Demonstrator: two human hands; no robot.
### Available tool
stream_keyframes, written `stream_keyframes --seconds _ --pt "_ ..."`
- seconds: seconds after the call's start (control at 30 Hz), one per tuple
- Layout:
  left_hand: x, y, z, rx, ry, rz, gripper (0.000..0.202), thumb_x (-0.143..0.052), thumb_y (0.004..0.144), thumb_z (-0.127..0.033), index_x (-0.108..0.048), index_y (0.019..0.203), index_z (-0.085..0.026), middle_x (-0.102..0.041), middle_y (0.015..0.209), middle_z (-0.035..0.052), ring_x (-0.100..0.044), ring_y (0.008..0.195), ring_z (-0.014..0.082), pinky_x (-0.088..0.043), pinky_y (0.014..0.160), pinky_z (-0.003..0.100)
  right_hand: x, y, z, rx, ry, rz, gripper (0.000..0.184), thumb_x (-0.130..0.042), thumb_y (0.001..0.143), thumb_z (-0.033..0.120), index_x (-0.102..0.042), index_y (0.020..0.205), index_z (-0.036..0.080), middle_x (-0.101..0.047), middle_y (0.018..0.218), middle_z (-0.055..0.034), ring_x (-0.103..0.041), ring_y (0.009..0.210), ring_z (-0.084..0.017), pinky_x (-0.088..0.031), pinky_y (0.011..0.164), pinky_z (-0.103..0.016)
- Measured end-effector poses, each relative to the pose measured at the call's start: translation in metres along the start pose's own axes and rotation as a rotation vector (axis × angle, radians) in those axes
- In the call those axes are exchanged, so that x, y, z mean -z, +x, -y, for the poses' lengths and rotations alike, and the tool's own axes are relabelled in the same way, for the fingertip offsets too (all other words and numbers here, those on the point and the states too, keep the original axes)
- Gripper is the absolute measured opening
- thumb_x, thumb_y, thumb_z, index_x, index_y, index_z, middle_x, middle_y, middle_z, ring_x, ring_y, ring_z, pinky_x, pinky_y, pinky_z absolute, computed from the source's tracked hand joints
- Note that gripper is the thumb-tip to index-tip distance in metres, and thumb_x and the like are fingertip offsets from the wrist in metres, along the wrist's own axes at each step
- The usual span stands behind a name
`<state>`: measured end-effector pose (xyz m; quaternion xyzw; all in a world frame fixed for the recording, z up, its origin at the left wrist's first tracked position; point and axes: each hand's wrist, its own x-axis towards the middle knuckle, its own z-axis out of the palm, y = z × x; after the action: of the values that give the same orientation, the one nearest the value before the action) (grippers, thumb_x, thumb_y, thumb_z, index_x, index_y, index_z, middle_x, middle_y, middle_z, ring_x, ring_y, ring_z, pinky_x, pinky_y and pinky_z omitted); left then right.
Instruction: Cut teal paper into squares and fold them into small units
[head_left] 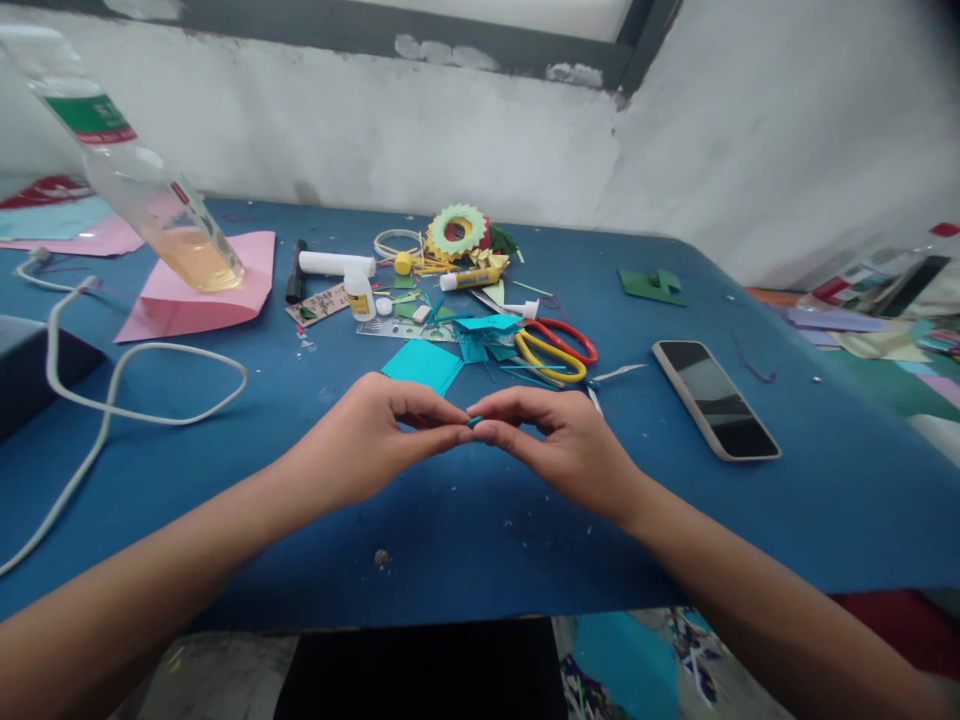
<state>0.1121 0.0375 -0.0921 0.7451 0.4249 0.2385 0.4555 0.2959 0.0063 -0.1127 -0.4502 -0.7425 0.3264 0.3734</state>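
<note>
Small teal paper piece (pixel 475 422) lies between the fingertips of both hands, left hand (pixel 379 432) and right hand (pixel 574 442) each pinching it, thumb against forefinger. Counted: one smartphone (pixel 716 400), one clear bottle (pixel 196 262), two scissor handle loops (pixel 591 352). Surface: blue tabletop (pixel 315 560), scrap-strewn; whitish wall (pixel 487 140) behind.

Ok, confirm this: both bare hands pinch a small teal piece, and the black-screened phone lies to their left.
No: the head view shows the black-screened phone lying to their right. The bare left hand and right hand do pinch the small teal piece.
</note>
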Motion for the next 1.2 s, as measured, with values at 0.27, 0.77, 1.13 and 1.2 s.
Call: stream_keyframes --seconds 0.27,0.77,1.13,1.2 --pt "-0.008 0.002 0.008 0.031 0.010 -0.012 0.015 -0.066 0.070 -0.031 -0.073 0.072 -0.018 -0.070 0.065 -0.0011 -0.061 0.062 0.0125 -0.045 0.054 0.018 -0.004 -0.002 -0.001 0.015 -0.070 -0.053 0.009 -0.061 0.080 0.019 -0.070 0.079 0.019 -0.072 0.074 0.0007 -0.066 0.068 -0.013 -0.050 0.062 -0.021" --pt "-0.013 0.010 0.023 -0.140 0.108 -0.146 0.014 -0.061 0.073 -0.026 -0.071 0.075 -0.016 -0.070 0.068 0.0008 -0.061 0.062 0.0129 -0.047 0.060 0.021 -0.001 0.010 -0.020 -0.131 0.071 -0.013 0.015 -0.061 0.075 0.015 -0.069 0.087 0.017 -0.072 0.079 -0.0021 -0.065 0.073 -0.015 -0.052 0.068 -0.028" --pt "-0.011 0.016 0.033 -0.174 0.141 -0.068 0.015 -0.058 0.076 -0.027 -0.068 0.077 -0.016 -0.068 0.069 0.0004 -0.060 0.063 0.0125 -0.047 0.061 0.022 -0.005 0.010 -0.020 -0.149 0.023 -0.005 0.018 -0.064 0.074 0.018 -0.064 0.092 0.017 -0.069 0.068 0.0005 -0.065 0.064 -0.014 -0.050 0.065 -0.026" --pt "-0.004 0.020 0.036 -0.168 0.231 -0.075 0.022 -0.057 0.079 -0.036 -0.068 0.083 -0.017 -0.069 0.077 0.0023 -0.062 0.072 0.0156 -0.048 0.068 0.025 -0.001 0.010 -0.022 -0.159 -0.013 -0.061 0.014 -0.066 0.073 0.020 -0.063 0.087 0.017 -0.069 0.069 -0.0004 -0.065 0.065 -0.014 -0.050 0.065 -0.027"
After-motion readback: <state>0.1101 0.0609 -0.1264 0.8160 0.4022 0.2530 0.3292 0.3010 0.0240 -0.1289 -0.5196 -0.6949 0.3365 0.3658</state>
